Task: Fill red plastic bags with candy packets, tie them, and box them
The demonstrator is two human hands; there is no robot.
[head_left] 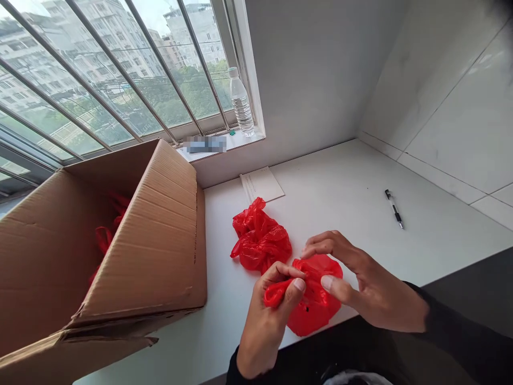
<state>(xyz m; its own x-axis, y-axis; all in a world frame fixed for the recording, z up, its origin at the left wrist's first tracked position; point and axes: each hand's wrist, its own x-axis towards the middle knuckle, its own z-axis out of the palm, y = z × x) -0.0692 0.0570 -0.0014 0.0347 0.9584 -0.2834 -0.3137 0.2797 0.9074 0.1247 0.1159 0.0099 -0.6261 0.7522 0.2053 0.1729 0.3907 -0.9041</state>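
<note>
One red plastic bag [315,322] is showing at the near edge of the table [332,187], just beside a crumpled red bundle [262,243]. The left hand [266,321] is pinching a gathered fold of it between thumb and fingers, while the right hand [374,291] is curving loosely over it, thumb and fingers apart (whether the tips are touching is hard to tell). Pinching firmly on the left while working gently on the right should be sparing the thin film from tearing.
</note>
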